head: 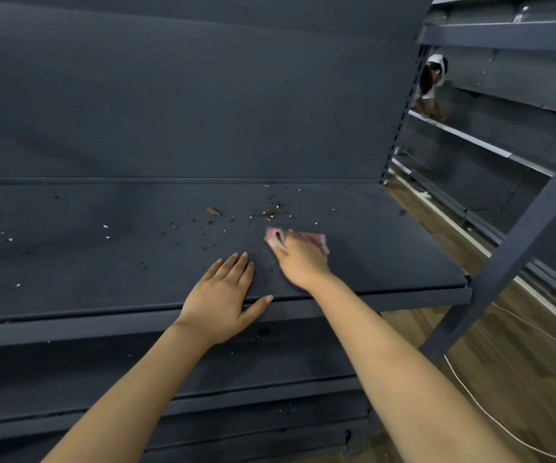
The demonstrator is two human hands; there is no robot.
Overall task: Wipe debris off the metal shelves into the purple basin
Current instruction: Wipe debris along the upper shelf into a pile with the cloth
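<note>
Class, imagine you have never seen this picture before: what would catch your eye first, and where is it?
First, the pink cloth gripped by the right hand on the dark metal shelf. Just beyond it lie scattered brown and white debris. The left hand rests flat on the shelf's front edge.

A: Shelf state?
B: Dark metal shelf (102, 262), flat. Brown crumbs and white flecks of debris (270, 212) lie scattered mid-board, toward the back.
A: Cloth?
B: Pink cloth (316, 240), crumpled, lying on the shelf just beside the debris.

Dim, even light; wide-angle bending at edges, slight motion blur.
</note>
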